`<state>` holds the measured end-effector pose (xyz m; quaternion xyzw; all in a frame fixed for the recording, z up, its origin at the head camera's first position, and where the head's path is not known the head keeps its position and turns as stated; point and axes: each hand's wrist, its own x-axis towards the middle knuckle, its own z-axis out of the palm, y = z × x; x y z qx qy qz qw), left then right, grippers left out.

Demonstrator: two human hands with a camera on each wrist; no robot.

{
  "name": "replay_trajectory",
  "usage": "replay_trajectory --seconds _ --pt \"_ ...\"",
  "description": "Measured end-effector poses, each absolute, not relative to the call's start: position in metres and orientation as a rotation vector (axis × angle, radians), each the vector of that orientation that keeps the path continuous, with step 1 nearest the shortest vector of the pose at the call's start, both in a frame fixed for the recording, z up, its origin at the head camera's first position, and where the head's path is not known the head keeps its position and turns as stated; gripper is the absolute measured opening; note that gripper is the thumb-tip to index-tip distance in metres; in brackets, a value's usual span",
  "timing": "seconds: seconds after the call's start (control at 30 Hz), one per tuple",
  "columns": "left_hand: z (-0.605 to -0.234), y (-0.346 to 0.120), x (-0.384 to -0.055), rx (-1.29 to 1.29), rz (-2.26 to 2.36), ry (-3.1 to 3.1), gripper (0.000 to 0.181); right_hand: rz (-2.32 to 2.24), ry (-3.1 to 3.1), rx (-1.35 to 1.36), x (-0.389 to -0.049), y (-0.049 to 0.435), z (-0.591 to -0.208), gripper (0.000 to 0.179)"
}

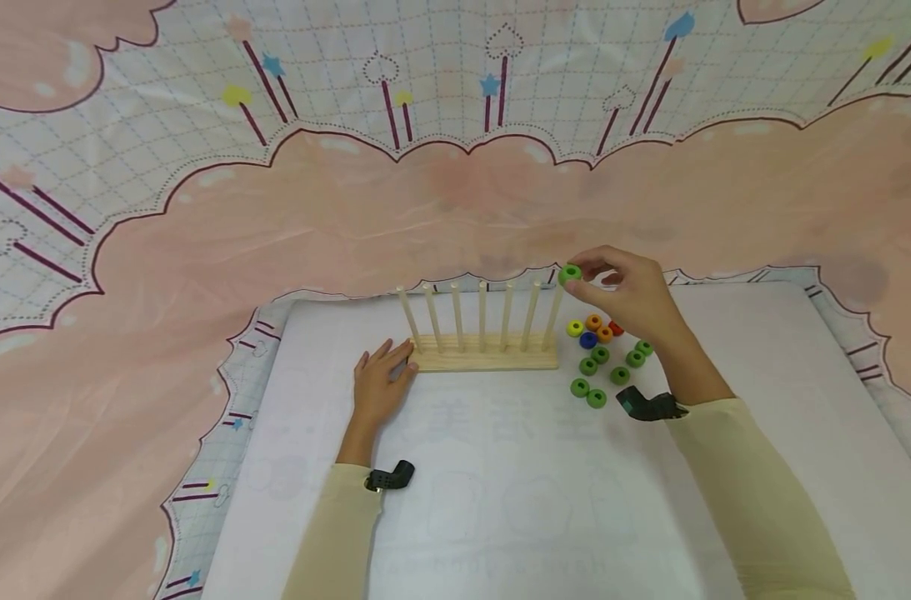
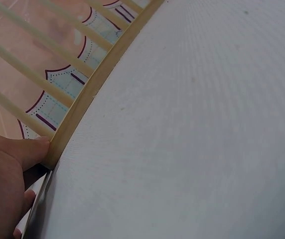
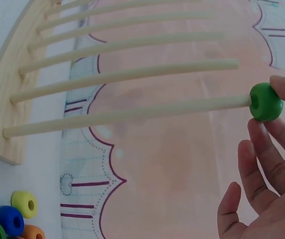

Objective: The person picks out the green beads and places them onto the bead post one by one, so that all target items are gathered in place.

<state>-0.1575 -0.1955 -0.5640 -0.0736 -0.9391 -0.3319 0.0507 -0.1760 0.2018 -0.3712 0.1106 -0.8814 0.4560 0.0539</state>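
near the tabletop's [image 1: 485, 483] far edge, a green bead [image 3: 269, 102] is pinched by the right grip [image 1: 633, 292] at the upright rightmost peg's [image 3: 132, 115] tip; the rack's [image 1: 485, 360] left end is held by the left grip [image 1: 377, 390].

No lettering, brand or number could be read. The smooth, flat, white counter [image 1: 493, 508] bore only pale, washed-out marks [image 1: 446, 427] resembling large written characters, set in a row across its middle part, too faint to make out.
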Motion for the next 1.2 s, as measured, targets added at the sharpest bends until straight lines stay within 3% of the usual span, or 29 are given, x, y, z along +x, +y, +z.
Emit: replay_trajectory --seconds 1.2 --pt "-0.561 -0.193 -0.156 -0.212 -1.018 -2.838 0.044 1.418 -2.768 0.274 -0.181 0.198 -0.382 0.038"
